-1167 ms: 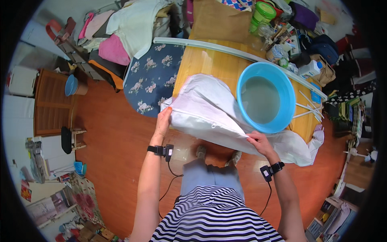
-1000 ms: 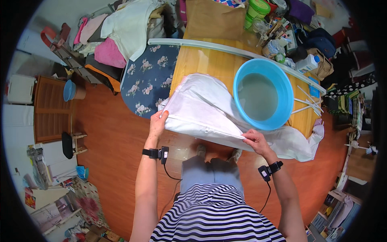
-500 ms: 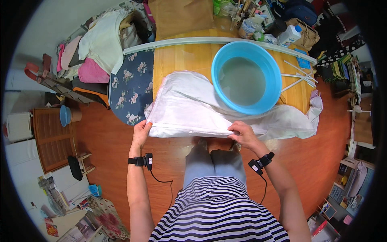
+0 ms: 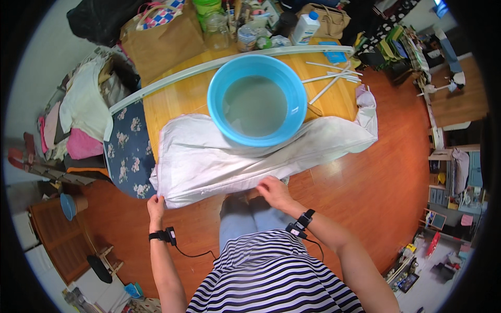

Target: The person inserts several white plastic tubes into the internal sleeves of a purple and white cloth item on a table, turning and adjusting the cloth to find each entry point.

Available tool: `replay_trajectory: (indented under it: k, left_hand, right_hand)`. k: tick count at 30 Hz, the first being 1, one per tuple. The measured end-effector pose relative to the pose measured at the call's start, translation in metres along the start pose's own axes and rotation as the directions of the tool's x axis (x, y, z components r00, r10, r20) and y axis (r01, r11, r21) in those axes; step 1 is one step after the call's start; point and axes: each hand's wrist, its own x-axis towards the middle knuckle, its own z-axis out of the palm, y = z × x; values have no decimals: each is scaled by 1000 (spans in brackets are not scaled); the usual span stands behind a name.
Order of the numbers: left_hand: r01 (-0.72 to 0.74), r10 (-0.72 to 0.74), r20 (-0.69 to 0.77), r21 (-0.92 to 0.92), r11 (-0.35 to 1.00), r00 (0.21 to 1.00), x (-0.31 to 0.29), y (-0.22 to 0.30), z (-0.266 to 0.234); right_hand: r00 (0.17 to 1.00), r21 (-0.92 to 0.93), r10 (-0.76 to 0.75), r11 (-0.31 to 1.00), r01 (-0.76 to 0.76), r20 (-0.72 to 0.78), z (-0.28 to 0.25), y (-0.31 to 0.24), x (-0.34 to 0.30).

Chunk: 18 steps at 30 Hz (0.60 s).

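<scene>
A long white cloth (image 4: 195,161) lies across the near side of the yellow wooden table (image 4: 331,104), its front edge hanging over. At the cloth's near left corner, my left hand (image 4: 155,208) is closed in a pinch on the fabric. My right hand (image 4: 274,193) has its fingers curled together at the front edge, near the middle; the exact grip is partly hidden. A round blue basin (image 4: 298,101) holding cloudy water stands on the table and rests partly on the cloth. To the right, the cloth bunches up at the table's corner.
A pale rail (image 4: 195,69) runs along the table's far part. White sticks (image 4: 329,83) lie crossed right of the basin. Behind are a brown bag (image 4: 167,49), jars and a white bottle (image 4: 306,28). A dark floral board (image 4: 122,141) and heaped clothes (image 4: 83,101) are left.
My view has turned, so the table appears shifted left and tilted. My left hand keeps the corner, drawn nearer me. My right hand stays at the front edge, which now slants up to the right.
</scene>
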Motion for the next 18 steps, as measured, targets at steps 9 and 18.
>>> replay_trajectory:
  k: [9, 18]
  left_hand:
    - [-630, 639, 184, -111, 769, 747, -81, 222, 135]
    - [-881, 793, 484, -89, 465, 370, -133, 395, 317]
  right_hand:
    - [483, 946, 864, 260, -194, -138, -59, 152, 9]
    - [595, 964, 796, 235, -127, -115, -94, 178, 13]
